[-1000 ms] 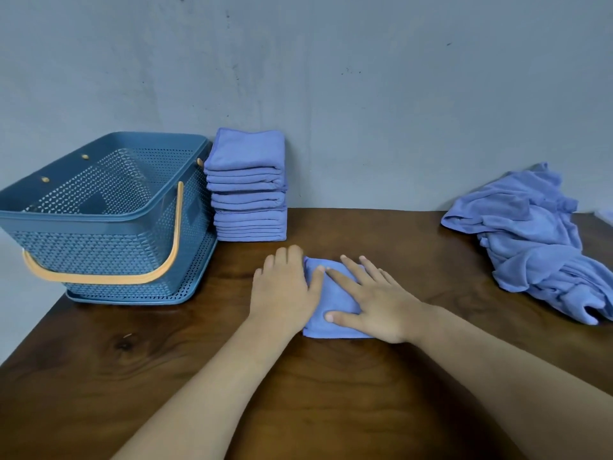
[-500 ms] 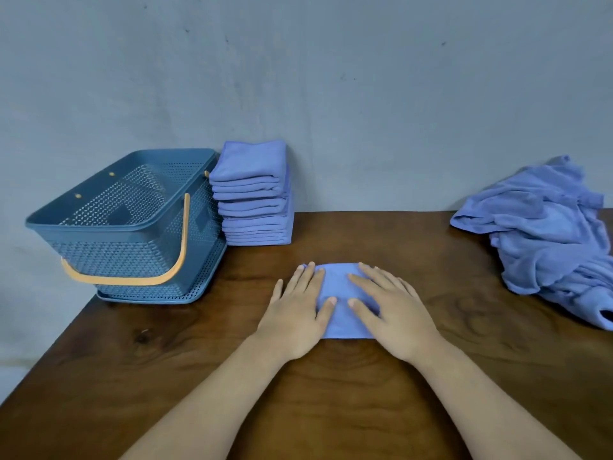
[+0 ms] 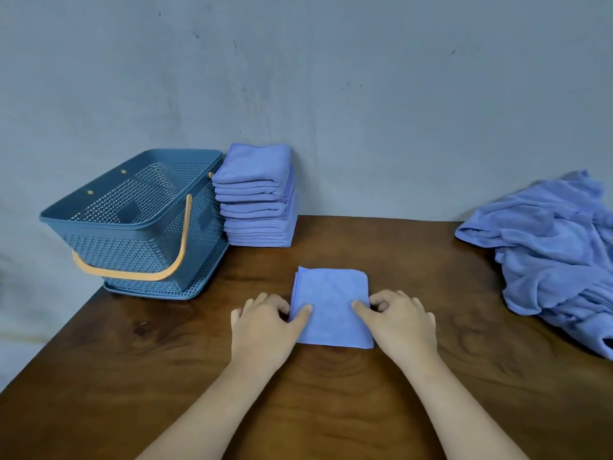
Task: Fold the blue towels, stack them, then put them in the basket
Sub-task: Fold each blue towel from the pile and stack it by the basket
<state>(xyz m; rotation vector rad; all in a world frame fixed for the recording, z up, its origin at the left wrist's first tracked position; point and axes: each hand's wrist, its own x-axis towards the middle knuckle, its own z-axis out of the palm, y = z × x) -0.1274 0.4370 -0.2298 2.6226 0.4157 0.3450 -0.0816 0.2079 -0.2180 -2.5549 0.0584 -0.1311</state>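
My left hand (image 3: 262, 330) and my right hand (image 3: 401, 327) are both on one folded towel (image 3: 331, 307). The towel lies flat on the table (image 3: 331, 410), right in front of me, near the middle. It is a small blue square.

My left hand pinches the left edge of the towel. The thumb lies on top of the cloth and the other fingers are curled at the side. I can see the stacked layers of the fold along that left edge. My right hand pinches the right edge the same way, thumb on top and fingers curled beside it. Both hands are clamped on the towel, one on each side. The far half of the towel is bare, with no hand on it.

A stack (image 3: 257, 200) of folded blue towels stands at the back of the table, against the wall (image 3: 331, 94). It is well apart from the towel I hold. The stack is tall and leans a bit.

The basket (image 3: 109, 224) sits just to the left of the stack, touching it or nearly so. It is blue with lots of little holes. Its orange handle (image 3: 179, 254) hangs down over the near side. I see no towels in the basket.

A pile (image 3: 547, 247) of loose blue towels lies at the right side of the table, all crumpled up. It is well apart from my hands.
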